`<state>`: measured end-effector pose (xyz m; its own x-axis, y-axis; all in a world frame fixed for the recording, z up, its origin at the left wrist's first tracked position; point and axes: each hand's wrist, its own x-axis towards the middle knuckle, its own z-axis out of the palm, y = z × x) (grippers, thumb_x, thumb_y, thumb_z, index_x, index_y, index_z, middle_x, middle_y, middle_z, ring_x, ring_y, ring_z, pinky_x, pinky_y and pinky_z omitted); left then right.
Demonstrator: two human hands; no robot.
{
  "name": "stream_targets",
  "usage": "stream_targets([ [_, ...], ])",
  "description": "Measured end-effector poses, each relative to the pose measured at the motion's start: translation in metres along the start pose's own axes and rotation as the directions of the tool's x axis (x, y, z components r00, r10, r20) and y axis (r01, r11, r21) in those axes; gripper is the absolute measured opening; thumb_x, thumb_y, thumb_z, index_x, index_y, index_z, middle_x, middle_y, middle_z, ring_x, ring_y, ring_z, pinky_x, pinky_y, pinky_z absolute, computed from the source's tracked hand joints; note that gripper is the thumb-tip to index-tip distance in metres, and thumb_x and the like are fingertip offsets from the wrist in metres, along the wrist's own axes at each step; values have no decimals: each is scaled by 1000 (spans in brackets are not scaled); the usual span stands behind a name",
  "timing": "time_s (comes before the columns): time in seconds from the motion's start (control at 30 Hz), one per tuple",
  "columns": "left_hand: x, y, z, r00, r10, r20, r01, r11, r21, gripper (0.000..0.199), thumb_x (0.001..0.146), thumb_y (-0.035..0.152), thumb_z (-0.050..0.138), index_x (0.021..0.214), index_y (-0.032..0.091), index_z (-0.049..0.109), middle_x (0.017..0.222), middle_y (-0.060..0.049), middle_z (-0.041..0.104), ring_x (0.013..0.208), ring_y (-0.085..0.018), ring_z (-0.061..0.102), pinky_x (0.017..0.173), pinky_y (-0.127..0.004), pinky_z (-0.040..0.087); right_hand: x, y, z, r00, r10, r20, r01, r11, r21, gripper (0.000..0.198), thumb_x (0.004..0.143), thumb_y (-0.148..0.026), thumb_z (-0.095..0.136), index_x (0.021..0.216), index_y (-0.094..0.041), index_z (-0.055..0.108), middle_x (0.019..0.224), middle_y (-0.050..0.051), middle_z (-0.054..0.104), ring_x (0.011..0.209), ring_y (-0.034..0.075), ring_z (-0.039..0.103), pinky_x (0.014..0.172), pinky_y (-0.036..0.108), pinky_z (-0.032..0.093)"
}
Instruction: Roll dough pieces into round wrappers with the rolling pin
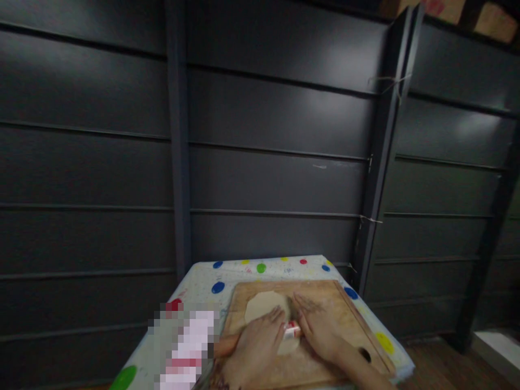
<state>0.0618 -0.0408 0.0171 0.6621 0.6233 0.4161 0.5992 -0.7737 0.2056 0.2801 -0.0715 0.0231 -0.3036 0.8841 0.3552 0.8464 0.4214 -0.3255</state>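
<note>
A wooden rolling pin (227, 345) with a red and white label lies across a round, flat sheet of pale dough (264, 306). The dough is spread on a wooden board (325, 295). My left hand (260, 341) rests palm down over the pin, its fingers stretched forward towards the dough. To the right of the label, my right hand (319, 327) also lies over the pin with straight fingers. Both hands cover much of the pin and part of the dough.
Under the board is a table with a white cloth (239, 271) patterned in coloured dots. A pixelated patch (187, 346) hides something on the left. A dark panelled wall (276, 179) stands behind the table. The board has a dark oval hole (364, 355) at right.
</note>
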Motion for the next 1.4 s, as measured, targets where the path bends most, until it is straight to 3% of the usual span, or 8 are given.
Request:
stream_targets([
  [0.1,-11,7,6,999,-27,37,27,1000,-1,56,90,17,40,145,21,48,149,-7,50,134,-22,50,114,-39,42,-26,9,14,998,-46,-38,46,999,-8,53,104,-41,27,152,-20,39,156,7,37,143,25,37,119,46,29],
  [0.2,-17,14,4,999,6,47,-6,1000,3,62,87,16,43,149,25,42,155,-5,41,140,-22,43,115,-40,40,-39,12,20,995,-36,-88,33,998,-45,51,104,-41,32,151,-24,42,152,6,43,139,26,43,119,48,30],
  [0.4,-3,24,-18,987,-70,146,53,991,122,54,86,10,37,138,11,54,145,-14,53,133,-21,51,115,-37,41,-5,-11,-7,999,-39,-25,37,997,-72,55,105,-34,21,143,-8,51,146,17,51,135,26,48,116,45,35],
  [0.63,-24,34,-11,1000,13,4,-14,993,115,64,84,9,42,147,21,44,153,-8,45,139,-21,44,113,-41,42,-39,-1,14,987,-61,-149,53,997,-53,51,105,-38,29,146,-16,49,149,11,47,138,25,45,117,47,35],
  [0.87,-8,28,-21,997,-33,66,22,987,158,49,94,13,35,140,7,51,146,-17,50,135,-24,48,114,-37,40,-6,-14,-7,995,-62,-77,60,998,-29,54,105,-36,23,145,-12,49,148,13,49,137,24,47,117,45,35],
  [1.13,-37,44,-8,998,16,-61,-6,986,169,50,100,23,35,149,16,39,153,-12,43,139,-22,43,112,-41,44,-49,-1,20,983,-81,-163,68,994,-86,49,104,-33,29,147,-17,48,149,10,48,138,25,45,116,48,36],
  [1.3,-13,39,-33,998,-7,58,0,991,132,45,100,26,35,141,13,51,149,-13,50,138,-23,46,114,-40,41,-15,-10,-1,998,-59,-27,57,996,-66,51,104,-31,26,146,-12,47,149,14,46,138,25,44,116,46,35],
  [1.4,-11,35,-33,1000,-4,16,2,994,111,44,100,26,35,139,15,53,146,-9,54,135,-24,49,114,-39,41,-11,-13,-5,996,-88,1,88,993,-77,51,103,-29,28,148,-12,45,151,14,44,139,26,42,118,47,32],
])
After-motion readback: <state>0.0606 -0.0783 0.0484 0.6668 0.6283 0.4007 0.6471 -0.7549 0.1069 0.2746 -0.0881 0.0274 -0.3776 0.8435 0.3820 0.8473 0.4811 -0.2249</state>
